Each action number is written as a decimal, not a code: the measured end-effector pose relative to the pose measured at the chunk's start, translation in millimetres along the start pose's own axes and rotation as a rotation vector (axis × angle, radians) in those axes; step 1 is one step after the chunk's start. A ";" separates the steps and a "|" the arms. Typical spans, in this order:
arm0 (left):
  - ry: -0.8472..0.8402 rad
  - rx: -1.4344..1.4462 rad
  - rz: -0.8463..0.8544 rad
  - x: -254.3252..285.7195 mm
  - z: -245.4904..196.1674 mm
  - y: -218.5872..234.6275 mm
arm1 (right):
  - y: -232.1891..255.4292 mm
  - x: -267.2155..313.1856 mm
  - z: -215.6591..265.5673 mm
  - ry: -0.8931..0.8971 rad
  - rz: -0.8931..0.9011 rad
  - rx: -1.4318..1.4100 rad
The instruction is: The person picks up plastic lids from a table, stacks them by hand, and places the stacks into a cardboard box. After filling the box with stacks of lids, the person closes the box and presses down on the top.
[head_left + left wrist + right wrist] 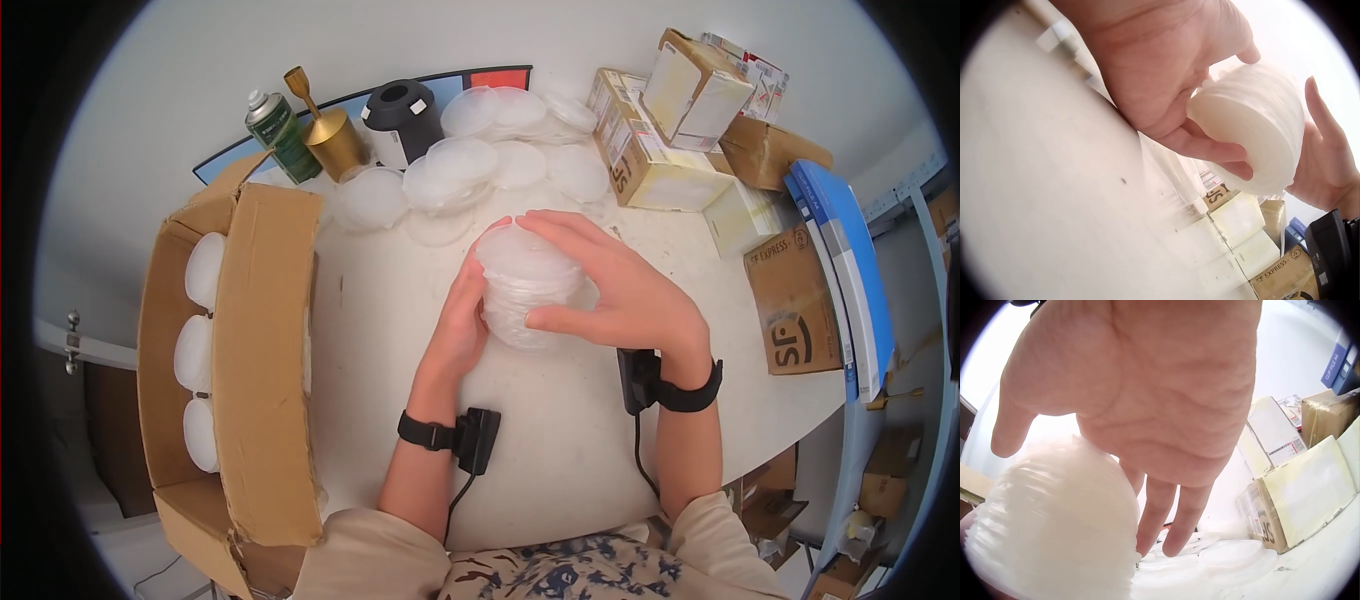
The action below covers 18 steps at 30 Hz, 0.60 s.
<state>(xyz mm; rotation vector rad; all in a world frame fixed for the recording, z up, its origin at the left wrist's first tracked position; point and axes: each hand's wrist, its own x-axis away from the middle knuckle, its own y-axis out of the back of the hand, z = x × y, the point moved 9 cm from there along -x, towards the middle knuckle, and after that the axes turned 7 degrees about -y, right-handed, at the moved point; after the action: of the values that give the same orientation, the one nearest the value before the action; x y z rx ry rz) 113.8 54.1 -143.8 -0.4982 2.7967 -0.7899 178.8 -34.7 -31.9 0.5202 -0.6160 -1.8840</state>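
In the head view, a stack of round translucent plastic lids (530, 285) stands between both hands over the white table. My left hand (1166, 81) grips the stack from the left side, with its fingers under the bottom lid and its thumb along the side. My right hand (640, 295) spreads around the right of the stack, fingertips at its top far edge and thumb near its front. The right wrist view shows those fingers (1159, 512) fairly straight behind the stack (1060, 519), thumb held apart from them.
An open cardboard box (268, 360) on the left holds round white lids (200, 340). Loose lids (460, 165) lie in piles at the back, near a spray can (283, 135), a gold pot (335, 145) and a black cylinder (402, 120). Cartons (660, 140) and blue folders (845, 270) stand right.
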 end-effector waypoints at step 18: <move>0.014 -0.127 -0.082 4.8 4.2 8.7 | 8.7 -0.4 -9.9 0.078 -0.169 -0.131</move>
<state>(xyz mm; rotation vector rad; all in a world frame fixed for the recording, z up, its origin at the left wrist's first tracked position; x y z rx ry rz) 108.2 57.3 -152.5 -0.6345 2.8685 -0.6360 191.0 -38.9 -34.1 0.5715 -0.4045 -2.0372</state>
